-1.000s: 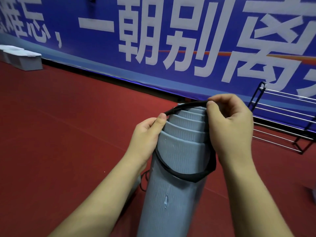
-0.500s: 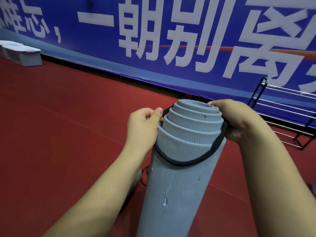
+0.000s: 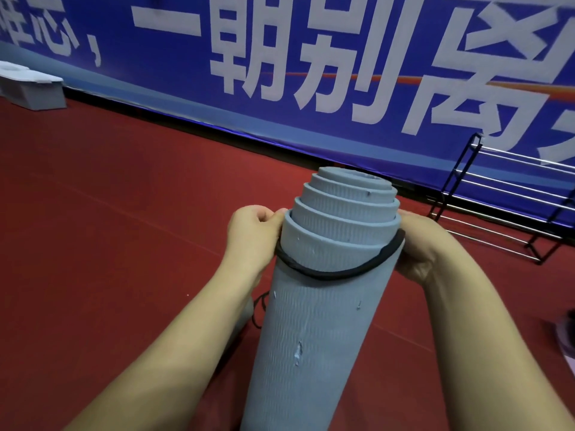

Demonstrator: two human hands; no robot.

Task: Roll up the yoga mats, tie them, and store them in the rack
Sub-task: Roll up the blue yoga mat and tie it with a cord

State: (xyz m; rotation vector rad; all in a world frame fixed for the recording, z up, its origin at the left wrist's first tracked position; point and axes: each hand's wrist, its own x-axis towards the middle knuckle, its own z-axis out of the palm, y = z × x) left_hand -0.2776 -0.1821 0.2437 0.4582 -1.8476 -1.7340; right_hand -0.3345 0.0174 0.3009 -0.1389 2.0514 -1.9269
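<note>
Your black strap (image 3: 336, 270) has slid down off the top lip and now rings the rolled yoga mat (image 3: 320, 331), hands lowered with it.
Ahead, a blue banner (image 3: 280, 98) backs the red floor (image 3: 109, 228); the metal rack (image 3: 504, 209) stands at its foot, well right of the mat, a grey box (image 3: 34, 91) far left. The grey mat stands upright between your forearms, coils stepped at top, ribbed skin nicked. Your left hand (image 3: 252, 234) pinches the strap at the mat's left edge; your right hand (image 3: 423, 244) curls round it opposite.
</note>
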